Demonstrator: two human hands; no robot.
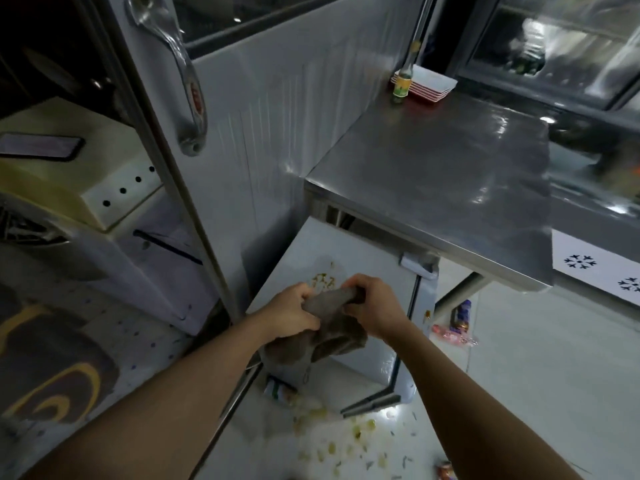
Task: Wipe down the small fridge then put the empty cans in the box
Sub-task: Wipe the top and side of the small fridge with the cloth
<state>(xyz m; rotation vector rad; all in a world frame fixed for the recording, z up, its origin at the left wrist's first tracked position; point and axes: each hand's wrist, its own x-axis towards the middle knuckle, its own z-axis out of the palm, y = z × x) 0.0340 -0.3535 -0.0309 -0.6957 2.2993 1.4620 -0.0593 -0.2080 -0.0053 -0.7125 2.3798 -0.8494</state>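
Note:
The small white fridge [367, 258] stands under a steel counter, seen from above, with yellowish food bits [322, 279] on its top. Over that top, both hands grip a grey-brown cloth [329, 336]: my left hand [292, 311] holds its left part, my right hand [372, 306] its bunched upper end. The cloth hangs down between them. A green and white can [278, 389] lies on the floor at the fridge's left front corner. Another can [445, 470] shows at the bottom edge, and a purple can [462, 315] lies on the floor to the right. No box is recognisable.
A steel counter [450, 188] overhangs the fridge's back, with a bottle [403, 79] and stacked red-white trays [429, 83] at its far end. A tall metal-framed shelf unit [180, 188] stands close on the left. Food scraps [346, 441] litter the white floor in front.

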